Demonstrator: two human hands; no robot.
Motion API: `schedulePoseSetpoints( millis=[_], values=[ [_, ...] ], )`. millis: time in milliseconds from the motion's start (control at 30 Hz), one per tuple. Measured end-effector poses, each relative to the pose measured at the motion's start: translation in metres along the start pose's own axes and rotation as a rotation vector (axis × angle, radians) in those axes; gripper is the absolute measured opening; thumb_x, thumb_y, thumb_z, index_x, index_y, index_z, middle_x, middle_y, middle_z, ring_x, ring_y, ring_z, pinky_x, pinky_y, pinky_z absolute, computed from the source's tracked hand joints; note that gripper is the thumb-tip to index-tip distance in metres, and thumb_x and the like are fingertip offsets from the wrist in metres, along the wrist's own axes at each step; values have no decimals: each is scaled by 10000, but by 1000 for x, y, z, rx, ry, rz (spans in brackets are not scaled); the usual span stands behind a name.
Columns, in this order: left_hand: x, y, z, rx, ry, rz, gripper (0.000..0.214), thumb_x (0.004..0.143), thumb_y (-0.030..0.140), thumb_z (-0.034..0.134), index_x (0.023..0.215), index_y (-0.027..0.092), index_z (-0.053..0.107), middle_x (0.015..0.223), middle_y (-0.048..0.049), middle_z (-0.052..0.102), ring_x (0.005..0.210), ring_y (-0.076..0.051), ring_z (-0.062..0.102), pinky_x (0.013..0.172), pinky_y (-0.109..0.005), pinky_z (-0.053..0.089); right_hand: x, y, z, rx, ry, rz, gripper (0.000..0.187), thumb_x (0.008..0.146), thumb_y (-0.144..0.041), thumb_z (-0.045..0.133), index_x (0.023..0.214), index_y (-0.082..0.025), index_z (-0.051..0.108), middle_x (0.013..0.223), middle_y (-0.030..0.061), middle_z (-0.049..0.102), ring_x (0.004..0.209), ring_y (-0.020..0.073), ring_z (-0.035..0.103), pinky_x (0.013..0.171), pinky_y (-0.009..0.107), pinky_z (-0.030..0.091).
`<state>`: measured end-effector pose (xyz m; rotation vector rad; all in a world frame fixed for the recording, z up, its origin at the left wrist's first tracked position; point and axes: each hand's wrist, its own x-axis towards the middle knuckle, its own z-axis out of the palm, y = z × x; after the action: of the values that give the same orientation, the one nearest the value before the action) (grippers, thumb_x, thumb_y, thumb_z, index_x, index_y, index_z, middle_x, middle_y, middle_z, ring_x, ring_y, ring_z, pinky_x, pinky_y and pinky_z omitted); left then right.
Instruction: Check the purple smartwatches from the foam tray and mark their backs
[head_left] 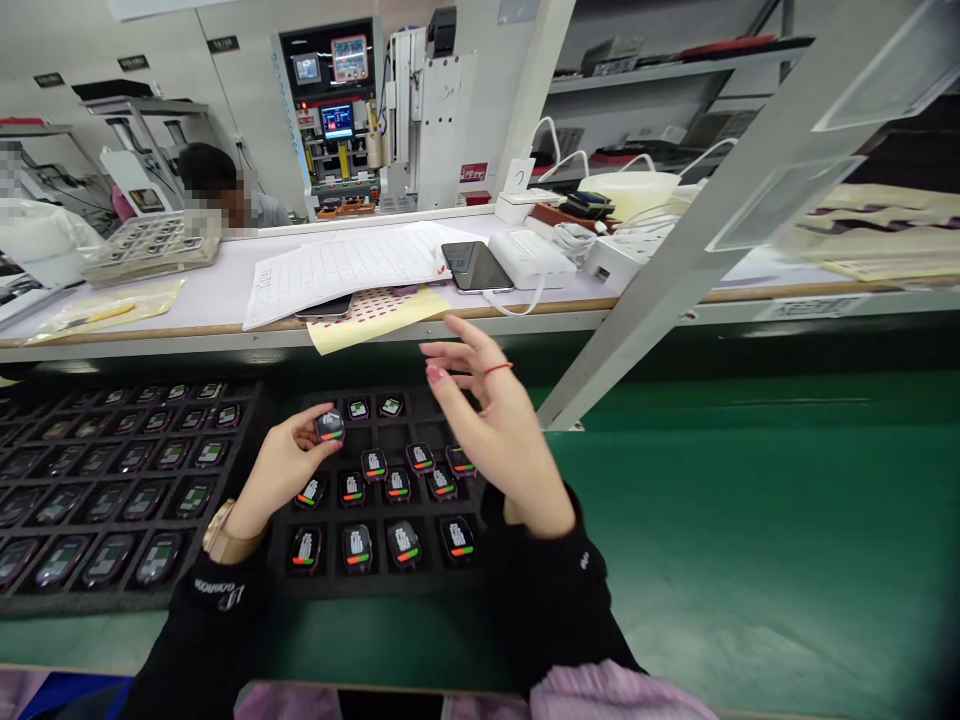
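Note:
Between the thumb and fingers of my left hand (289,460) is a smartwatch body (330,426), its lit screen showing white text over an orange and green bar. It is held above the left side of a black foam tray (384,585). Other watch bodies sit in the tray's pockets, such as a watch body (405,543) in the front row with the same kind of screen. Two watches in the back row show green and white screens. My right hand (495,420) is raised over the tray's right side, fingers spread and holding nothing.
A second foam tray (112,598) with several watches lies at left on the green mat (750,520). On the shelf are paper sheets (345,265), a phone (476,266) and a white power bank (531,258). A slanted metal post (652,300) stands at right. A person sits beyond.

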<state>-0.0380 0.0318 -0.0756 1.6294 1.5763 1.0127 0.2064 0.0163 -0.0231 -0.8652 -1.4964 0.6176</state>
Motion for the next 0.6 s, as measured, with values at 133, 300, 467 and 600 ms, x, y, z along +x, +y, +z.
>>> schedulePoseSetpoints(
  millis=[133,300,467,600],
  values=[
    [-3,-20,-3,123,-200,-83,635,720,430,754,1290,170,654,796,-18,663,707,-183,602,697,-323,498,-3,-5,-23,30,70,-11,449,1006,-356,623,1437,-278,524,1230,90,680,1135,237,649,919,363,575],
    [-3,-46,5,209,-291,-136,643,671,432,751,1242,145,675,647,32,570,601,-174,561,589,-296,425,-6,-7,-29,44,80,-18,439,1013,-394,627,1429,-286,538,1262,87,664,1134,244,647,962,389,566],
    [2,-57,6,324,-332,-137,615,726,444,718,1278,178,668,595,45,557,574,-179,566,570,-283,386,-5,-9,-27,44,71,-42,384,1015,-407,622,1379,-289,596,1283,79,659,1156,250,638,957,388,573],
    [1,-56,-1,433,-328,-112,547,765,479,707,1250,225,698,615,28,572,616,-205,592,630,-304,425,-6,-10,-28,52,73,-63,344,1015,-401,628,1338,-284,632,1284,71,664,1159,254,635,973,398,571]
  ],
)
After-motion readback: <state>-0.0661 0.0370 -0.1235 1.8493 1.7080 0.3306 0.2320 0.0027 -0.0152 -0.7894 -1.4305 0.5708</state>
